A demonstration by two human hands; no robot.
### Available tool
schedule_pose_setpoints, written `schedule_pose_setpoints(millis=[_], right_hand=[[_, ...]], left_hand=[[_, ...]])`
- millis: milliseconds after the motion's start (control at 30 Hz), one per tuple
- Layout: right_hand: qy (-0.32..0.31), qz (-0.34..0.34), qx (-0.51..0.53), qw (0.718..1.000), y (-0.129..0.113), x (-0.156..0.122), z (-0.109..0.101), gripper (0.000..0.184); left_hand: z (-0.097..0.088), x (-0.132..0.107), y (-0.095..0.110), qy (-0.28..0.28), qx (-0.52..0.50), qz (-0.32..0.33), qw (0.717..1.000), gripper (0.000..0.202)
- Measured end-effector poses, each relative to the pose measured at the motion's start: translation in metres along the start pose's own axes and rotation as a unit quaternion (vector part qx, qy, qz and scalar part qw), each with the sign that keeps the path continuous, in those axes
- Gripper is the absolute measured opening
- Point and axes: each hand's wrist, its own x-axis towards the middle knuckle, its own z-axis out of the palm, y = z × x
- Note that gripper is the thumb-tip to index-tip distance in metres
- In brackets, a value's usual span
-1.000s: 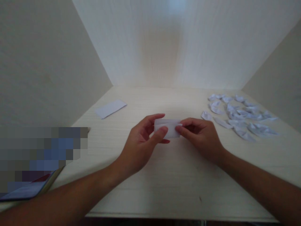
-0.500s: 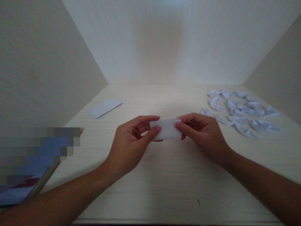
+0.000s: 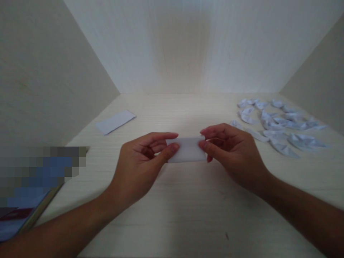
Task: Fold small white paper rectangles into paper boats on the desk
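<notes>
A small white piece of paper (image 3: 187, 150), folded or rectangular, is held up above the table between both hands. My left hand (image 3: 145, 157) pinches its left end, thumb on the near face and fingers behind. At the right end my right hand (image 3: 228, 152) grips it the same way, its thumb near the upper right corner. The paper's far side and some fingertips behind it are hidden.
Several folded white paper shapes (image 3: 274, 123) lie spread over the right side of the pale table (image 3: 172, 215). A flat stack of white paper (image 3: 116, 122) rests at the back left. A partly pixelated flat object (image 3: 40, 190) sits at the left edge. Walls enclose the back and sides.
The left hand has shifted slightly left and its fingers below the paper no longer show. More of the paper's face is visible. The view has moved a little.
</notes>
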Motion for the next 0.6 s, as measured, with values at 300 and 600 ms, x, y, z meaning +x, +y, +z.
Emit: schedule_pose_setpoints(millis=[300,600], right_hand=[[-0.002,-0.001,-0.036,0.999,-0.0022,0.0,-0.0004,0.013],[-0.01,-0.012,-0.039,0.999,-0.002,0.0009,-0.0012,0.013]], left_hand=[[-0.0012,-0.0001,0.0024,-0.002,0.026,0.013,1.0,0.019],[-0.0028,-0.0005,0.0022,-0.009,0.03,0.011,0.999,0.018]])
